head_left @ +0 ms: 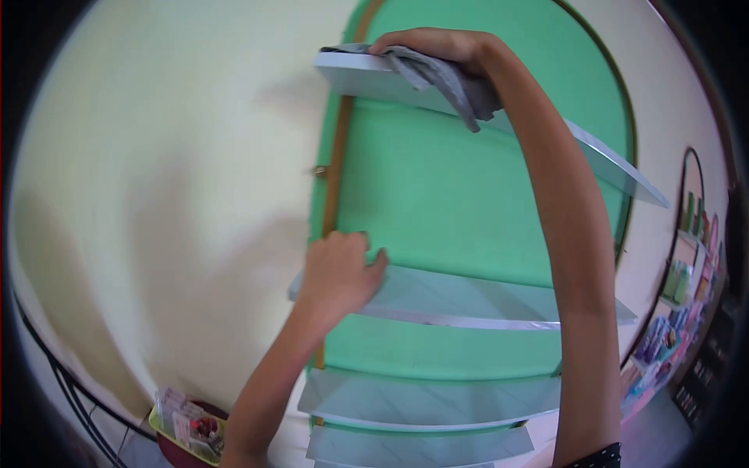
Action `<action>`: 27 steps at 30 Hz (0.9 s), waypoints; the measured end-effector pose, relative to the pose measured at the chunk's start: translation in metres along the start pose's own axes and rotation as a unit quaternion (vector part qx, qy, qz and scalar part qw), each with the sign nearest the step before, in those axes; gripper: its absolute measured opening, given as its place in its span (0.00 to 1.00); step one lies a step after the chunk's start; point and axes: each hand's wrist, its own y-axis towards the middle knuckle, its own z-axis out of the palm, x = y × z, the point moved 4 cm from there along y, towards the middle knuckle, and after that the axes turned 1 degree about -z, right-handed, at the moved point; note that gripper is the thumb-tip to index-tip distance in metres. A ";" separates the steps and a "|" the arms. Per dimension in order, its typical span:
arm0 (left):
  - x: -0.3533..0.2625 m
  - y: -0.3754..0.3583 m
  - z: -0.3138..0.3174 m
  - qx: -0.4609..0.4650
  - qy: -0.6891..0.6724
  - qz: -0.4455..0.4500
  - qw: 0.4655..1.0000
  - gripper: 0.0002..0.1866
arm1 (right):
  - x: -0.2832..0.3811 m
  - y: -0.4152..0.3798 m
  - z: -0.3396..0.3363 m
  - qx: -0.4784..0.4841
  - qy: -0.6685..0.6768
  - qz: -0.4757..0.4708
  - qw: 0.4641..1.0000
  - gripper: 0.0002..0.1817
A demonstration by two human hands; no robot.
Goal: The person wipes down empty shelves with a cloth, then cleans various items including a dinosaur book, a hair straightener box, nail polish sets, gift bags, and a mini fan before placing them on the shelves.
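Observation:
High on the unit, my right hand [449, 45] presses a grey cloth [445, 78] against the upper white shelf [351, 76], fingers closed over the fabric. Part of the cloth hangs down over the shelf's front edge. Lower down, my left hand [339, 269] is at the left end of the second shelf [468, 300]. Its fingers are loosely bent, the thumb stands apart from them, and nothing shows in its grasp. Behind both shelves is a green back panel [445, 187] with a brown strip down its left side.
Two more shelves, a third [437, 398] and a fourth [421, 446], are below. A yellow-green basket [158, 425] with clear packages stands at lower left beside a black metal frame [66, 378]. On the right, a wall rack [677, 285] holds several colourful products.

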 end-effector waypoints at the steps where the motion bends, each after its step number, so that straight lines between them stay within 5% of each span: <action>1: 0.001 0.001 -0.001 0.025 -0.002 -0.011 1.000 0.12 | -0.010 0.003 -0.006 0.021 0.008 0.004 1.000 0.25; 6: -0.007 0.000 -0.006 0.026 -0.051 -0.021 0.998 0.12 | -0.076 -0.049 -0.049 -0.020 -0.047 0.146 0.988 0.25; 8: -0.008 0.002 -0.005 0.040 -0.053 -0.025 0.997 0.12 | -0.111 -0.063 -0.070 -0.037 -0.034 0.108 0.993 0.25; 17: -0.001 0.006 -0.002 0.063 -0.089 -0.079 0.991 0.12 | -0.265 -0.225 -0.184 -0.149 -0.120 0.387 0.902 0.29; 19: -0.001 0.005 -0.002 0.063 -0.074 -0.097 0.991 0.12 | -0.313 -0.243 -0.213 -0.136 -0.101 0.386 0.907 0.30; 22: -0.005 0.002 -0.003 -0.002 -0.042 -0.048 0.998 0.12 | -0.269 -0.243 -0.190 -0.166 -0.164 0.409 0.882 0.28; 24: -0.015 0.003 -0.011 -0.005 -0.005 -0.076 0.997 0.12 | -0.279 -0.227 -0.192 -0.142 -0.090 0.337 0.926 0.26; 27: -0.012 0.000 -0.010 -0.074 -0.025 -0.058 0.995 0.12 | -0.263 -0.207 -0.182 -0.151 -0.127 0.338 0.920 0.23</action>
